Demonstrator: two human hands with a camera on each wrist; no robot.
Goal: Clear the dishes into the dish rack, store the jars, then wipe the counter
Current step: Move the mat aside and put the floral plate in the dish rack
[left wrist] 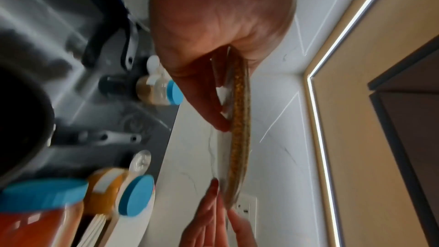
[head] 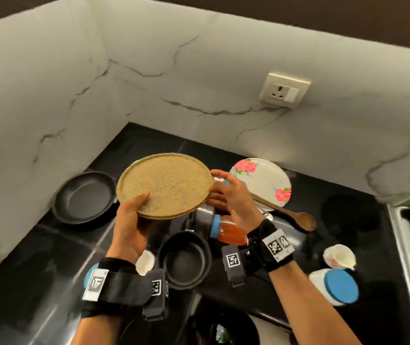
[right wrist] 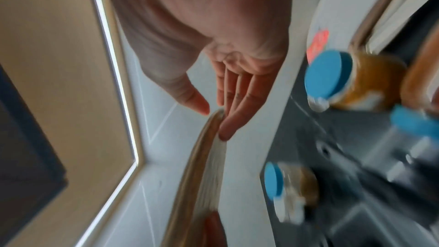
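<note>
A round tan speckled plate (head: 164, 185) is held tilted above the black counter (head: 37, 257). My left hand (head: 139, 207) grips its near rim, thumb on top and fingers beneath; the left wrist view shows the plate (left wrist: 240, 119) edge-on in that pinch. My right hand (head: 226, 192) is at the plate's right rim with its fingers straight, and the right wrist view shows its fingertips (right wrist: 224, 132) touching the rim of the plate (right wrist: 204, 166), thumb apart. A floral plate (head: 261, 183) and a wooden spoon (head: 288, 212) lie behind my right hand.
A black pan (head: 84, 197) sits left, a black bowl (head: 185, 260) below my hands. A blue-lidded jar of orange-red contents (head: 226, 231) lies under my right wrist. A white blue-lidded jar (head: 336, 286) and a white cup (head: 339, 255) are right, beside a steel sink edge (head: 398, 245).
</note>
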